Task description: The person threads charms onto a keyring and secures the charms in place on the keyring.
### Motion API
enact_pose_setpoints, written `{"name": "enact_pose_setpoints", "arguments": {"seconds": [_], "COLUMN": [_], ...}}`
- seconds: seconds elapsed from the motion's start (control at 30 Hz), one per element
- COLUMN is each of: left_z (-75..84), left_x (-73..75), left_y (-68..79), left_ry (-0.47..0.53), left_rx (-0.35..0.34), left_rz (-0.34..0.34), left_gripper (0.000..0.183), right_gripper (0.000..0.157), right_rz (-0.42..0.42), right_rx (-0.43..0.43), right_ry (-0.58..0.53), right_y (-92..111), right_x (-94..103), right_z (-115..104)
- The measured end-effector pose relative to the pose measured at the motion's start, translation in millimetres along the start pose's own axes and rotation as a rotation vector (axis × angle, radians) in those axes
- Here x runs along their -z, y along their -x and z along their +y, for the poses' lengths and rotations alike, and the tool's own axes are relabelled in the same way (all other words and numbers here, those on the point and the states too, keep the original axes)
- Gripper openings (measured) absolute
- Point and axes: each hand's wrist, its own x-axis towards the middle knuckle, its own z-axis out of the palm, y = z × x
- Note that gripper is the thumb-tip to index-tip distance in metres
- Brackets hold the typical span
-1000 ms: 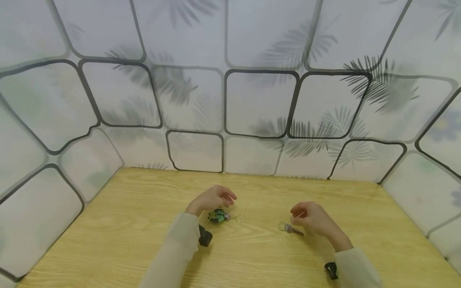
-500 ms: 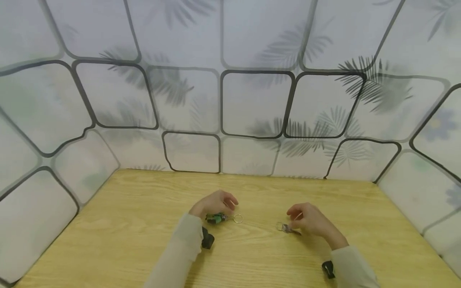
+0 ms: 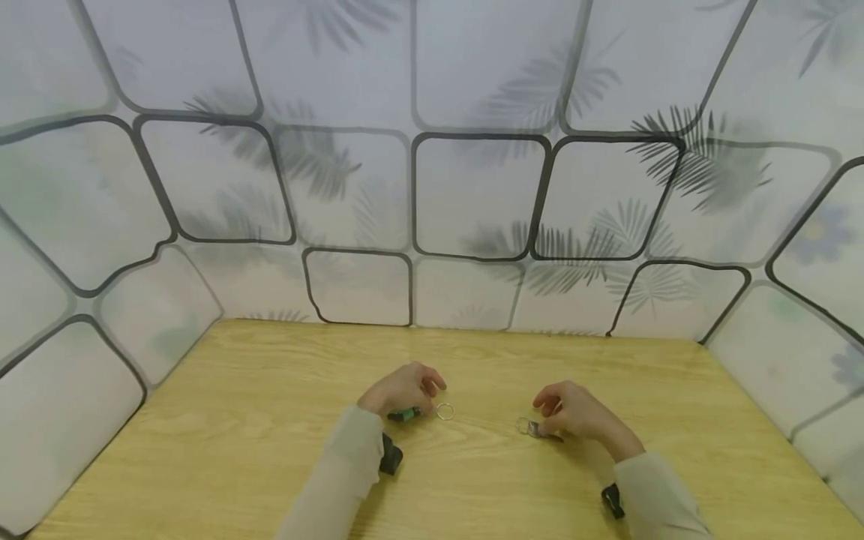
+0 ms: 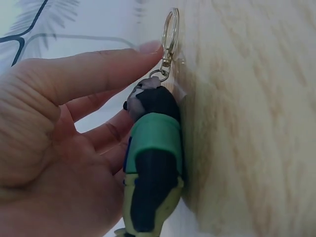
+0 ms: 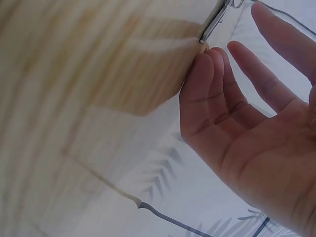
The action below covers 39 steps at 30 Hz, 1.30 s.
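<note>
My left hand hovers low over a keychain figurine with a green top, dark arm and yellowish legs. In the left wrist view the thumb tip lies right at the clasp, and the other fingers extend behind the figurine. Its split ring lies on the table beyond the fingertips. My right hand is over a flat silver metal piece, key-like in outline, on a ring. The right wrist view shows the metal piece just above loosely bent fingertips, with nothing gripped.
Both keychains lie on a wood-grain table, a hand's width or so apart. White panels with leaf patterns and dark outlines enclose its back and sides. Black devices are worn at both wrists.
Both hands have lowered toward the table. My left hand covers more of the figurine, and my right fingertips have moved left over the metal piece. The head view has shifted slightly.
</note>
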Motion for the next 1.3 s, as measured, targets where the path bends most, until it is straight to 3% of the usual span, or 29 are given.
{"name": "enact_pose_setpoints", "arguments": {"seconds": [0.37, 0.53, 0.97, 1.3], "left_z": [1.5, 3.0, 7.6, 6.5], "left_x": [-6.7, -8.8, -14.3, -18.2], "left_y": [-0.5, -0.2, 1.3, 0.7], "left_ry": [-0.110, -0.146, -0.170, -0.162], "left_rx": [-0.008, -0.001, -0.005, -0.013], "left_rz": [0.009, 0.030, 0.057, 0.063], "left_gripper": [0.039, 0.036, 0.021, 0.022], "right_gripper": [0.034, 0.034, 0.035, 0.024], "right_rz": [-0.008, -0.004, -0.013, -0.032], "right_rx": [-0.048, -0.025, -0.023, 0.005], "right_ry": [0.017, 0.076, 0.094, 0.122], "right_y": [-3, -4, -6, -5], "right_x": [-7.1, -9.2, -8.3, -9.8], "right_z": [-3, -3, -9, -8]}}
